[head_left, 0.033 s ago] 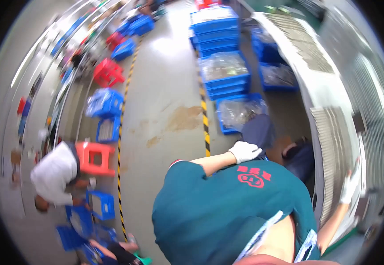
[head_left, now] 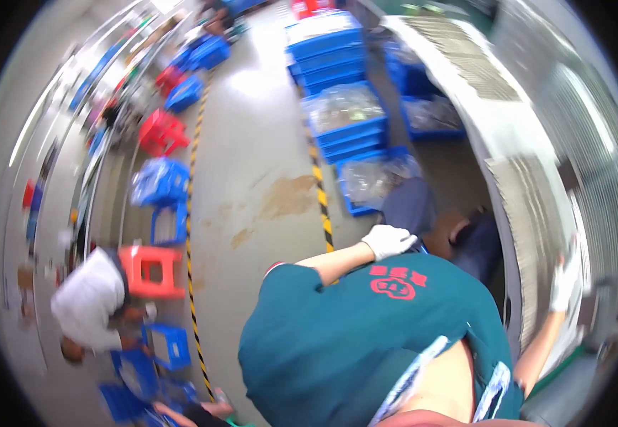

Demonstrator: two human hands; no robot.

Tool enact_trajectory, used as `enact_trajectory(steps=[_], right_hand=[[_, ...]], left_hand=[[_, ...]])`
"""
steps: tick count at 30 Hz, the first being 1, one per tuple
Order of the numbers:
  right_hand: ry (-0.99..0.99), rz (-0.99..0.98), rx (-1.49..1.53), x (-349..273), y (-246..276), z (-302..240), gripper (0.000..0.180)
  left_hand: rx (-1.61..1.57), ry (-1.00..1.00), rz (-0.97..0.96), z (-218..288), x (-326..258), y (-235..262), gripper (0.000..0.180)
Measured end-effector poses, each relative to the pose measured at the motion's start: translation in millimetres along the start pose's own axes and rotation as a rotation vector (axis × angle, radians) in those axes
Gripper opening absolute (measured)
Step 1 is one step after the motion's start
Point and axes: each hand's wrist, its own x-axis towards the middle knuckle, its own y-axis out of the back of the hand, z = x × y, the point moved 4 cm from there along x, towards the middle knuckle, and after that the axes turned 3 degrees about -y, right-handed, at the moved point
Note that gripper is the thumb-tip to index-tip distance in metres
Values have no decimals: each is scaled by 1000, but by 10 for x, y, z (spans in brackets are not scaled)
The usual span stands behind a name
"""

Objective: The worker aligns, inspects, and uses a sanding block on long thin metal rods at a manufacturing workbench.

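I get a bright feed: white glare on the floor (head_left: 255, 82) at upper centre, shadow under the table (head_left: 519, 132) at right, the right hand (head_left: 565, 281) blurred, edges bowing into black corners.

White gloves on left hand (head_left: 390, 243) and right hand (head_left: 565, 283) look like matt cloth, as do the green shirt (head_left: 351, 320) and dark trousers (head_left: 408, 205). Blue crates (head_left: 329, 62) read as smooth plastic, red stool (head_left: 132, 272) too; clear bags (head_left: 344, 108) are glossy, crinkled film. From where I'm standing, floor (head_left: 241, 153) is smooth, shiny where glare hits, dull at the brown patch (head_left: 287, 198); tabletop (head_left: 519, 132) looks smooth, grey stack (head_left: 526, 213) ridged and matt, can't tell its material.
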Motion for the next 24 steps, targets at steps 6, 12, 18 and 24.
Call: enact_trajectory(steps=[6,12,18,24], right_hand=[[-50,-37,-44,-207,71,-56,56],[-149,-295,-255,-324,46,-192,57],[-148,-146,-105,-350,113,-146,60],[-51,-71,-210,-195,253,-464,66]], left_hand=[[357,-509,154,124,60,196,33],[-270,-284,378,640,616,1096,17],[47,-670,397,1499,1475,1424,19],[327,-844,402,1742,2574,1281,44]])
